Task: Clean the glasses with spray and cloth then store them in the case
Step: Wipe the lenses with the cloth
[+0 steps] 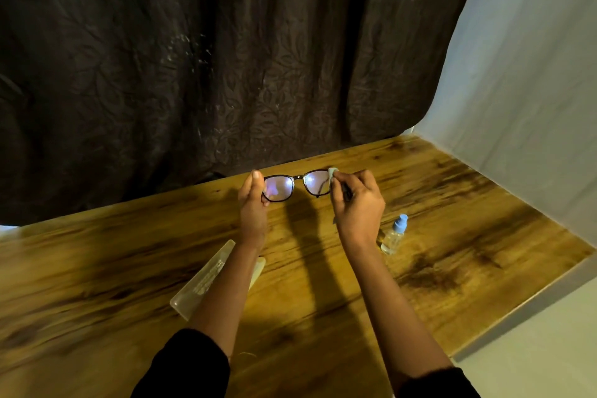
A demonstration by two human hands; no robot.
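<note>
Dark-framed glasses (295, 186) being held above wooden table (452, 220).
Left hand (253, 203) gripping rim; right hand (357, 203) pinching pale-blue cloth (332, 173) against lens.

On the table (452, 203), case (206, 278) lies left of bottle (394, 234), glasses (297, 186) above.

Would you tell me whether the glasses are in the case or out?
Out. The left hand grips the glasses at one end, the right hand pinches a cloth on the other lens; the case lies apart.
</note>
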